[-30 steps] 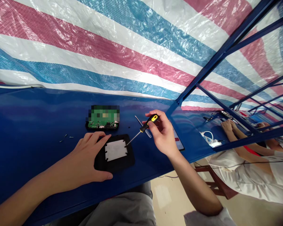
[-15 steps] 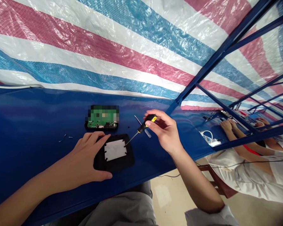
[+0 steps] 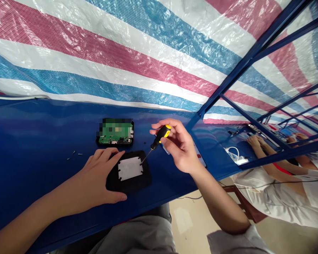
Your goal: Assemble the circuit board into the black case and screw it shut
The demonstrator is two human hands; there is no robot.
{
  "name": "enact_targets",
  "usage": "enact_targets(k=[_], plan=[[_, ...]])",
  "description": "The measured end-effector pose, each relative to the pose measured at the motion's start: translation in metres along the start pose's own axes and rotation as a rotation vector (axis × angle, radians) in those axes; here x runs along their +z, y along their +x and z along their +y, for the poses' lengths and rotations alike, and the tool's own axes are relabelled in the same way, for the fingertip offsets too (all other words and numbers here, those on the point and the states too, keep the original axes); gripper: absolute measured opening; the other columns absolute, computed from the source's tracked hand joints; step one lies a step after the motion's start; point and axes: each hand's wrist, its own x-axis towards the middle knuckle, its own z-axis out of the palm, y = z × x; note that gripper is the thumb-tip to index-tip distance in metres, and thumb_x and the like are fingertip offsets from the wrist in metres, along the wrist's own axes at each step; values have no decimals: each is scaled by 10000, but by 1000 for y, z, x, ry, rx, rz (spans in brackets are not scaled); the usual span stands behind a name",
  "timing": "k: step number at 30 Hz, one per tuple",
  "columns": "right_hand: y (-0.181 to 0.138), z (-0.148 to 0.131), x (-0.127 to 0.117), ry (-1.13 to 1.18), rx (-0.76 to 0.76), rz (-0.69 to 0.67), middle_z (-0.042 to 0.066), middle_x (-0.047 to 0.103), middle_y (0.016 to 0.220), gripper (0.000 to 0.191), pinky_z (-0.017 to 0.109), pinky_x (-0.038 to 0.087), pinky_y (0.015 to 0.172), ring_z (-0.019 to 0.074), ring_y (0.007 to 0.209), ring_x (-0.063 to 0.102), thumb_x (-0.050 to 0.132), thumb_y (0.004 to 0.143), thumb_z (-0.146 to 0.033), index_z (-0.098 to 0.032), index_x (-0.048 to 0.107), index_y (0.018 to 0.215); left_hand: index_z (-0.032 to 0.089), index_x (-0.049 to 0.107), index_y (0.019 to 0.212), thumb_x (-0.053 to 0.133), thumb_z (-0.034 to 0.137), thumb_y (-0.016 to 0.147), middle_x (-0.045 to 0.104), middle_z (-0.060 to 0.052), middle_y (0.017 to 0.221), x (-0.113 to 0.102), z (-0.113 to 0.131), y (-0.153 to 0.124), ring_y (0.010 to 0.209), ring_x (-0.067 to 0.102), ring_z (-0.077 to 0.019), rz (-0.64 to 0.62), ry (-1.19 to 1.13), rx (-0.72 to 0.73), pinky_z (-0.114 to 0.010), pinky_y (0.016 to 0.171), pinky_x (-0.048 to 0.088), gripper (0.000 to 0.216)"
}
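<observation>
My left hand lies on the left side of a black cover with a white plate in its middle, thumb along the near edge, holding it down on the blue table. My right hand pinches a small black-and-yellow screwdriver, whose tip touches the upper right corner of the white plate. Behind the cover lies a green circuit board in a black tray.
A few loose screws lie to the left on the table. A striped tarp hangs behind. A blue metal frame stands at the right, and beyond it another person's hands work at a neighbouring bench.
My right hand has swung the screwdriver handle up and to the left, making it steeper, while its tip stays at the plate's corner. My left hand has not moved.
</observation>
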Motion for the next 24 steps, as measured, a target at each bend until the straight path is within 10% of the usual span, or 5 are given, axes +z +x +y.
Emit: enact_targets(k=[6,17,24], plan=[[8,-9,3,-214,-149,43,42,631,1128,281,360,535,953,186,1051,620,730,845,-215,-263,660,1113,287,387,1492,735,627,639,391,-101,1500,1,-1,1,1370,364,-373,2,26,18,-493,1023,446,982],[8,-15,10,-215,-176,-102,79,594,1342,374,393,540,1006,206,1248,577,482,934,-84,-237,537,1271,274,372,1503,730,652,640,394,-97,1501,1,-3,1,1384,347,-366,5,46,27,-497,1041,444,1008],[12,-19,16,-363,-305,41,45,661,949,198,296,566,730,154,836,626,736,835,-249,-191,629,991,306,312,1536,675,727,662,368,-93,1530,4,-10,2,1394,330,-391,-34,72,32,-519,1015,456,1036]])
